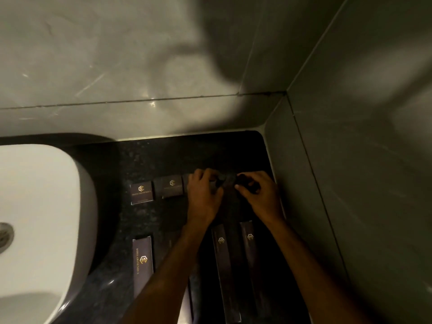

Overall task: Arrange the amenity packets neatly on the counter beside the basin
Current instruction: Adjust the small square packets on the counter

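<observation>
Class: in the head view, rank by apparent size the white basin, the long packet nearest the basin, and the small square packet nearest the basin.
1. White basin
2. Long packet, though it lies nearer the camera
3. Small square packet

The dark speckled table (145, 160) carries a white basin (42, 206) at nine o'clock, square packets (141, 192) centrally, long packets (224, 272) toward five o'clock.

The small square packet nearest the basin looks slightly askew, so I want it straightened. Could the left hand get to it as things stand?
Probably yes: the left hand is in the same row, only one packet lies between, and nothing covers the small square packet.
</observation>
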Demonstrator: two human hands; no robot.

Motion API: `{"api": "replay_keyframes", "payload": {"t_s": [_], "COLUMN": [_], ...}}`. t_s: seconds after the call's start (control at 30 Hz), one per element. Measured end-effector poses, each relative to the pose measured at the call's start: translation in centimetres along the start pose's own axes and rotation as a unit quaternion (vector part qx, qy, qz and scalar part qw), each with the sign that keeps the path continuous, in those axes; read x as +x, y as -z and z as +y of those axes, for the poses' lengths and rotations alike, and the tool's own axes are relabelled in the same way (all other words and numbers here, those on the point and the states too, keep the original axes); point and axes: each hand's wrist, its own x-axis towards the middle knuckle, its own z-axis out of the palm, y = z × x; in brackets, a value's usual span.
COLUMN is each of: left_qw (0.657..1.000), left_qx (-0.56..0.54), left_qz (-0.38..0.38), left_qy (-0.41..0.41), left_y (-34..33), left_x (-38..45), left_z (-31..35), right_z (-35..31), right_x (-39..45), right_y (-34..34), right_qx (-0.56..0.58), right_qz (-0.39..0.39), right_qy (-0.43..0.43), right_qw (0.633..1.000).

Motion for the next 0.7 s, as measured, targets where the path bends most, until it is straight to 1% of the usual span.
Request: {"api": "replay_keyframes", "payload": {"t_s": [0.13, 0.43, 0.57, 0.7], "left_qw": [1.0, 1.0, 1.0, 0.999], "left_qx": [-0.003, 0.001, -0.001, -0.013], "left_qz": [0.015, 0.025, 0.03, 0.034], "left_qy": [-0.01, -0.001, -0.002, -0.01], "left_y": [-0.07, -0.42, -0.45, -0.54], "left_x": [-0.04, -0.32, -0.43, -0.71], "left_z": [-0.16, -0.09, -0.1, -0.24], "right_z": [0.06, -0.31, -0.46, -0.29], "right_x": [-0.01, -0.18, -0.13, -0.22], "right_y": [-0.26, -0.67, -0.78, -0.44], "right_qx": [0.016, 0.024, 0.006, -0.003], "right_qz": [0.009, 0.027, 0.018, 0.003], "right_qy": [-0.002, -0.003, -0.006, 0.013], "right_qw": [1.0, 0.999, 1.0, 1.0]}}
